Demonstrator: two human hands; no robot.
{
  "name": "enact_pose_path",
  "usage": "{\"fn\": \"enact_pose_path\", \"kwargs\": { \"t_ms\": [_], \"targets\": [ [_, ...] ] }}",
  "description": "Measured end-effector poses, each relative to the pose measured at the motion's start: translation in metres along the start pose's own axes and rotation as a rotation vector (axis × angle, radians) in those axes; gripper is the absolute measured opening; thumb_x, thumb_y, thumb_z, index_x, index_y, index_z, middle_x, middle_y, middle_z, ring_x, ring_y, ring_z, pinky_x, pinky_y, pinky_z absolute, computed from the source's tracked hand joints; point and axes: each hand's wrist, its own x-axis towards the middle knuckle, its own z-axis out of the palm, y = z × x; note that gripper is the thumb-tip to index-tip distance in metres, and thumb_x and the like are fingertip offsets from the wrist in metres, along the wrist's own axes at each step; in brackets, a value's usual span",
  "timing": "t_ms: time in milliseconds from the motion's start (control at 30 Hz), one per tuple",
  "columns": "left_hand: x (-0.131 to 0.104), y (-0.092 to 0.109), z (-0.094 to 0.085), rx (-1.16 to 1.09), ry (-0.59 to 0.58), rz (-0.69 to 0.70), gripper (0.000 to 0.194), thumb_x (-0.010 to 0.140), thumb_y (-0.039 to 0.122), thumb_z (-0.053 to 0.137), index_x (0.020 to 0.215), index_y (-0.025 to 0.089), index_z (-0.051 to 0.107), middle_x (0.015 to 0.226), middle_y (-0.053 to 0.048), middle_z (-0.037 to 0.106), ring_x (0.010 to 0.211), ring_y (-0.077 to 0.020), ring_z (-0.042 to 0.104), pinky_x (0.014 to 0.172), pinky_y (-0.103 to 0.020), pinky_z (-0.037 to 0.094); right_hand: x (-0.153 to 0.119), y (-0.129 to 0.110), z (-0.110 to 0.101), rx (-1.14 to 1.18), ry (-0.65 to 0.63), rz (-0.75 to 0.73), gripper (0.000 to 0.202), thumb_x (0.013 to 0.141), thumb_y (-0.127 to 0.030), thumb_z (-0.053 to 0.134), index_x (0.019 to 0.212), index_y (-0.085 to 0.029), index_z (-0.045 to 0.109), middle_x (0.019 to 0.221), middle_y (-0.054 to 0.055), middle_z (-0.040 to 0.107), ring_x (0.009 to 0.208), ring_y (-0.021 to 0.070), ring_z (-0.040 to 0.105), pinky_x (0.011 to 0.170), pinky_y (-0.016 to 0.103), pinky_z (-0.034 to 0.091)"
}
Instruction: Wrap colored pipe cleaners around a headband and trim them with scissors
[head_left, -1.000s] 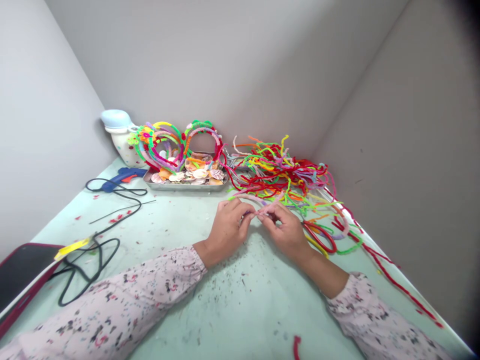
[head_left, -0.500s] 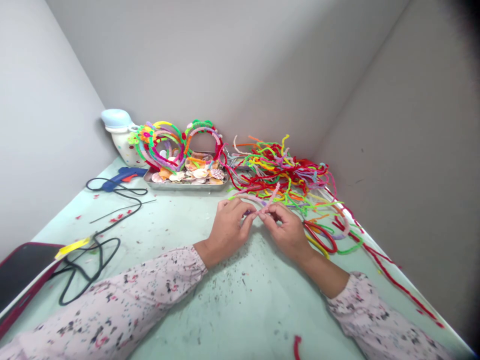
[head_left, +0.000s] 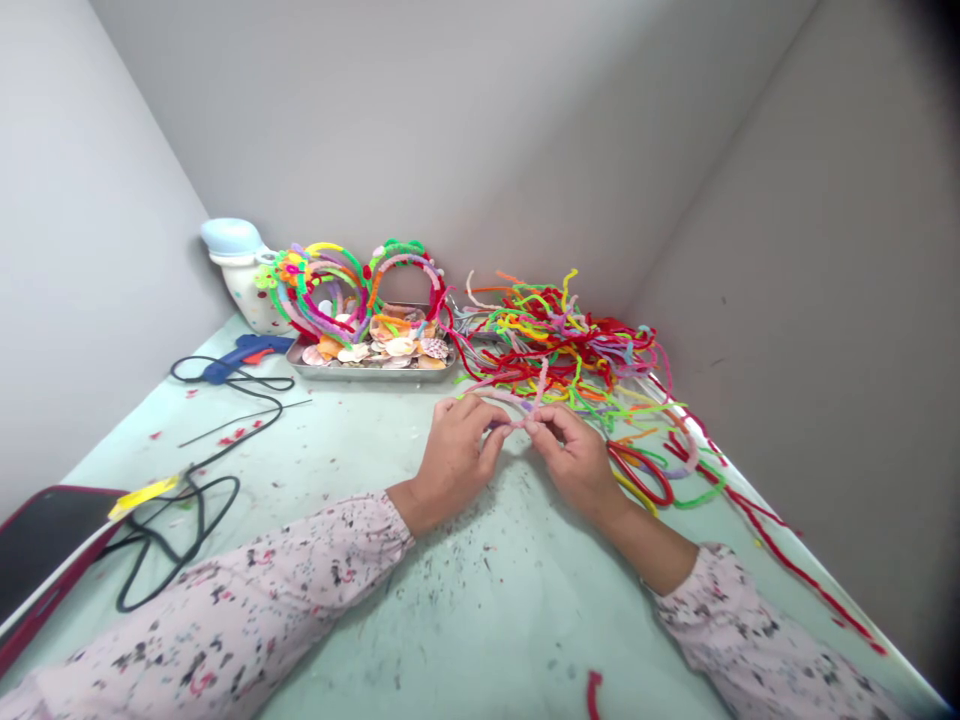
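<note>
My left hand [head_left: 463, 450] and my right hand [head_left: 574, 455] meet above the middle of the table, fingertips nearly touching. Between them they pinch a pink pipe cleaner [head_left: 541, 381], whose free end sticks up past my right fingers. A pale pink and lilac curved band [head_left: 501, 394] arches behind my fingers, and my left hand is closed round part of it. Where the pipe cleaner meets the band is mostly hidden by the fingertips. Just behind lies a tangled heap of coloured pipe cleaners [head_left: 555, 330].
A metal tray [head_left: 367, 373] of seashells stands at the back, with fuzzy headbands [head_left: 322, 290] in it. Left are a white bottle [head_left: 247, 285], a blue glue gun [head_left: 244, 355], its black cable [head_left: 202, 520] and a red-edged device [head_left: 56, 545]. Grey walls [head_left: 450, 120] enclose the table.
My right fingertips have shifted slightly right, a little away from the left ones. The pink pipe cleaner's free end has swung left and stands more upright.
</note>
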Motion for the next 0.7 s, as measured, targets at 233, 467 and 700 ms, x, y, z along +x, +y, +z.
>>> {"fn": "enact_pose_path", "kwargs": {
  "t_ms": [233, 467, 700],
  "targets": [
    [-0.0002, -0.0004, -0.0003, 0.004, 0.009, -0.002, 0.008, 0.091, 0.021, 0.053, 0.095, 0.021, 0.060, 0.100, -0.003, 0.067, 0.097, -0.0193, 0.058, 0.090, -0.037, 0.037, 0.0004, 0.0012, 0.0005, 0.077, 0.052, 0.055, 0.018, 0.090, -0.036, 0.053, 0.090, -0.021, 0.063, 0.082, 0.001, 0.060, 0.070, 0.0158, 0.055, 0.066, 0.028, 0.046],
    [-0.0004, -0.0003, -0.0002, -0.013, 0.023, 0.026, 0.007, 0.091, 0.020, 0.054, 0.092, 0.021, 0.060, 0.098, -0.003, 0.066, 0.097, -0.0187, 0.058, 0.089, -0.037, 0.037, 0.0014, 0.0031, -0.0005, 0.098, 0.032, 0.071, 0.019, 0.091, -0.037, 0.052, 0.087, -0.021, 0.062, 0.074, 0.000, 0.058, 0.067, 0.0152, 0.055, 0.065, 0.028, 0.045],
    [-0.0005, 0.0002, -0.0006, -0.018, 0.022, 0.027, 0.007, 0.091, 0.019, 0.054, 0.091, 0.021, 0.061, 0.097, -0.003, 0.067, 0.097, -0.0194, 0.058, 0.089, -0.037, 0.038, 0.0011, 0.0024, -0.0012, 0.094, 0.020, 0.064, 0.019, 0.090, -0.037, 0.052, 0.087, -0.021, 0.063, 0.070, -0.001, 0.058, 0.066, 0.0155, 0.055, 0.064, 0.028, 0.045]
  ]
}}
